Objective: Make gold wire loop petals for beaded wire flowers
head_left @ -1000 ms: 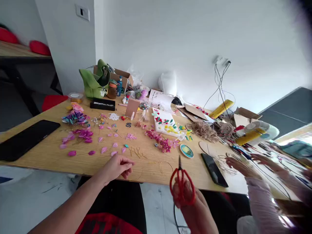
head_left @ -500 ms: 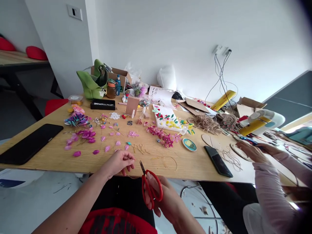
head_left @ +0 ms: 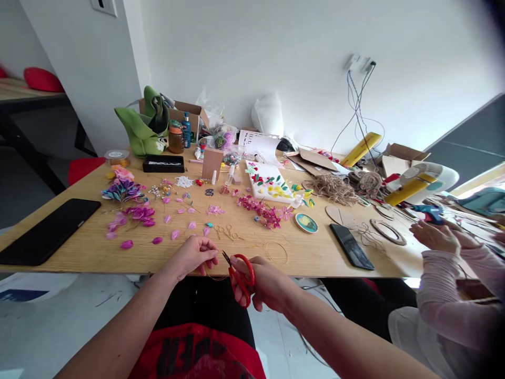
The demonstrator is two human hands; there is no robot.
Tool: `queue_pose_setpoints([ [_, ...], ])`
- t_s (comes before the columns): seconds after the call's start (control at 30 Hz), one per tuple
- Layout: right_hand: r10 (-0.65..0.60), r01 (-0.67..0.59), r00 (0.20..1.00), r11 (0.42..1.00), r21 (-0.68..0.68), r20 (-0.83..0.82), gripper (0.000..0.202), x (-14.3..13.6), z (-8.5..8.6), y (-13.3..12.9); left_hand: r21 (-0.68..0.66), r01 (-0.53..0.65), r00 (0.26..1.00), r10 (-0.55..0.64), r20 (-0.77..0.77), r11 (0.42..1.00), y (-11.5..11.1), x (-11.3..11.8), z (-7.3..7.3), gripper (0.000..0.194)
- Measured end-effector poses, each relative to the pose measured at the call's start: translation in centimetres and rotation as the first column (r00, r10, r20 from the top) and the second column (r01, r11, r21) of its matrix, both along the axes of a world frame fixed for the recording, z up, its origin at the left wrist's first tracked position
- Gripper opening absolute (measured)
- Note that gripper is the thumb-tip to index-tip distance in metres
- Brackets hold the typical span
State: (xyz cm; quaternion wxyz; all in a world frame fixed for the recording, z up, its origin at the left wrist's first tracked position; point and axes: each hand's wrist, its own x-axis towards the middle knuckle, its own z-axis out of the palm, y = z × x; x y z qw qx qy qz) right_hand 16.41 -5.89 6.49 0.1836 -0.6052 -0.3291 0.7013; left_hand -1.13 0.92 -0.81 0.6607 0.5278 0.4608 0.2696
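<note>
Tabletop count, placed by one upright pink block
Left of the block are one green bag, one brown jar, one blue bottle, one black tray, one lidded tub and one black tablet; in front and to its left, two deep-magenta buds; in front, one pair of red-handled scissors; to its right, two yellow rolls, one dark phone and one round blue-faced disc.

Dark lettering on the red garment and marks on the white sheet are too unclear to read
</note>
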Motion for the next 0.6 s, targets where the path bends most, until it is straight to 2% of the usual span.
queue_pose_setpoints([
  [0.6, 0.057, -0.057, 0.995, 0.998, 0.000, 0.077, 0.049, -0.22, 0.87, 0.82, 0.009, 0.026, 1.000, -0.026, -0.001, 1.000, 0.05, -0.08, 0.09, 0.040],
])
